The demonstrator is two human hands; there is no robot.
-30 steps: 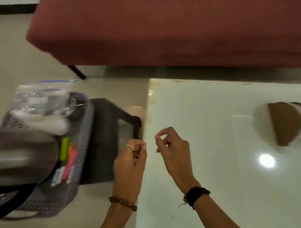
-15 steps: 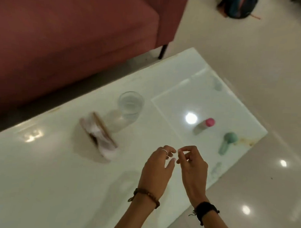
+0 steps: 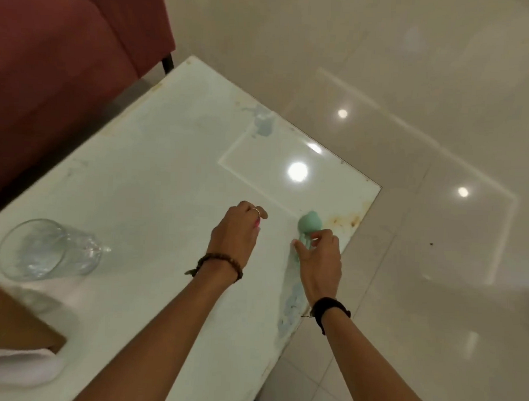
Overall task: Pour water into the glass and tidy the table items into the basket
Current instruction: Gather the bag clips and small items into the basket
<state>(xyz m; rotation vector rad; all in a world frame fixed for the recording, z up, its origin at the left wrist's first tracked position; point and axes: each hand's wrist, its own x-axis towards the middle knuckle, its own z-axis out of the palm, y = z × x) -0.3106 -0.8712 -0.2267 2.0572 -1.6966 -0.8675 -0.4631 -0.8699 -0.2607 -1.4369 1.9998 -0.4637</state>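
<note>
1. Left hand (image 3: 236,229): fingers curled down over a small pink item (image 3: 258,225) on the worktop (image 3: 156,172). Only a sliver of pink shows under the fingertips; the item's shape cannot be made out. Ring on one finger, beaded bracelet (image 3: 222,263) at the wrist.
2. Right hand (image 3: 319,256): thumb and fingers pinch the lower end of a mint-green item (image 3: 309,224) with a rounded top. Its lower part is covered by the fingers; it lies near the worktop's right edge, beside rust-coloured stains (image 3: 345,221). Black wristband (image 3: 330,310) on this wrist.
3. Glass (image 3: 45,249): clear, standing on the worktop at far left, well apart from both hands. Motion blur and the clear wall make the water level hard to read.
4. Bottom-left corner: a brown flat object (image 3: 16,323) and a white cloth or paper (image 3: 17,368), both cut off by the frame edge; identity unclear.
5. Worktop: glossy white, with a raised rectangular pane outline near the far corner, bluish smears (image 3: 264,125) at the far edge and along the near right edge, and ceiling-light glare.
6. Room: dark red sofa (image 3: 67,58) with a black leg behind the worktop; beige polished floor tiles (image 3: 411,85) reflecting ceiling lights.
</note>
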